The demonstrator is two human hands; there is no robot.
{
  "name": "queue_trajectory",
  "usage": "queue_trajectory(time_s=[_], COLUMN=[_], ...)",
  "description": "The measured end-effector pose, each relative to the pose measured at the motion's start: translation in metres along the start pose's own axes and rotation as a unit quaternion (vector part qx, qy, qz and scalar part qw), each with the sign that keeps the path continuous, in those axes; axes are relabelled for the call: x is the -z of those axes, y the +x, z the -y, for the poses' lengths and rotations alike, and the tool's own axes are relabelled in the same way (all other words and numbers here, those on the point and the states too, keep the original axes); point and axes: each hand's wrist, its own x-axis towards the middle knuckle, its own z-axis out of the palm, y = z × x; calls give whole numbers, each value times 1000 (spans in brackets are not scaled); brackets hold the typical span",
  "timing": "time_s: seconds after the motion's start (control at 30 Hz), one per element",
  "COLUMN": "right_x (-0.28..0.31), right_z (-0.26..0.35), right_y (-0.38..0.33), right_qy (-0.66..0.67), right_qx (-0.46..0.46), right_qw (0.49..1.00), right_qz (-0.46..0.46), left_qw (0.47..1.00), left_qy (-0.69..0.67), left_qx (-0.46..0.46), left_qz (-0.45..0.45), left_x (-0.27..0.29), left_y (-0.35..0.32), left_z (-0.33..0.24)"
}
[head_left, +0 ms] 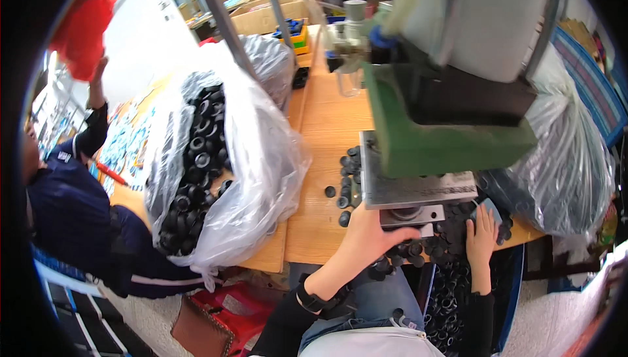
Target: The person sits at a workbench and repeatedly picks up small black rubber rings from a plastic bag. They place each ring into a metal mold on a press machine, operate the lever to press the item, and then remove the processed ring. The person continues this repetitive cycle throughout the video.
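Observation:
My left hand [371, 234] is at the lower front of a green press [451, 144]. Its thumb stretches right, close to a small white block [426, 230] beside the metal fixture [432, 213]; its other fingers are hidden behind the press's metal plate [418, 190]. To the right, my right hand [482, 234] lies with fingers stretched out over small black round caps [451, 233], by a grey-blue flat piece [492, 212]. Whether it touches that piece is unclear. More black caps [345, 201] lie left of the press.
A clear plastic bag [261, 174] of black ring-shaped parts [199, 154] stands at left. Another plastic bag [562, 148] is at right. Below the table edge, a blue bin [513, 298] holds black rings. A person [85, 200] sits at far left, raising something red [85, 36].

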Motion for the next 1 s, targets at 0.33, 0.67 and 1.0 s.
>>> queue_trajectory(time_s=[0.33,0.67,1.0], right_x=[36,82,93], right_z=[14,168,183], right_y=[14,44,51], right_qy=[199,622,599], right_qx=[-11,15,-6], right_qw=[980,781,798], right_qz=[-2,53,67], left_qw=[828,809,894], left_qy=[318,416,208], left_qx=[-160,222,-69], left_qz=[-433,-352,-391], left_x=[175,326,245], left_y=[-36,42,4], left_z=[55,230,79])
